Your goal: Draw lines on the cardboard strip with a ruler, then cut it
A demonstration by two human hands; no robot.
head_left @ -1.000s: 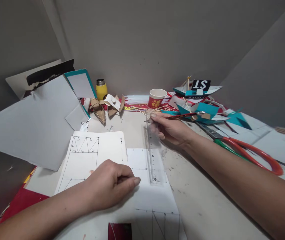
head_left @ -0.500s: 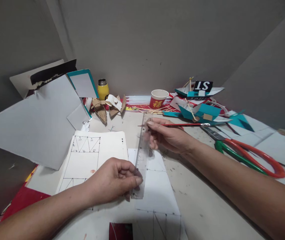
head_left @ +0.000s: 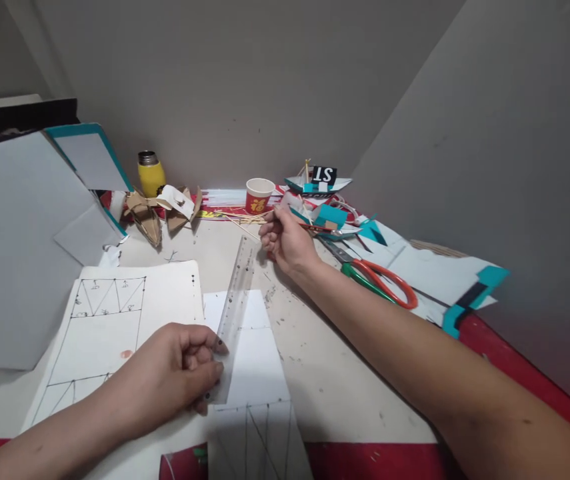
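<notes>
- The left hand (head_left: pixel 179 373) pinches the near end of a clear ruler (head_left: pixel 237 287) between thumb and fingers.
- The ruler slants across a white paper strip (head_left: pixel 262 373) lying on the surface (head_left: pixel 329 353), its far end reaching past the strip's far edge; whether it lies flat is hard to tell.
- The right hand (head_left: pixel 289 241) is raised beyond the strip, fingers curled, with a red pencil (head_left: pixel 321 229) gripped in it; its tip cannot be made out.
- Done on the strip: two cross lines, with uprights and one slanting line in the near section.
- The middle section shows no slanting lines; the far section looks bare too, though the ruler covers part of it.
- An open notebook (head_left: pixel 172 300), left of the strip, bears a fuller drawing with zigzags at both ends.
- Judged against that, the strip seems partly drawn, its far zigzag not yet there.
</notes>
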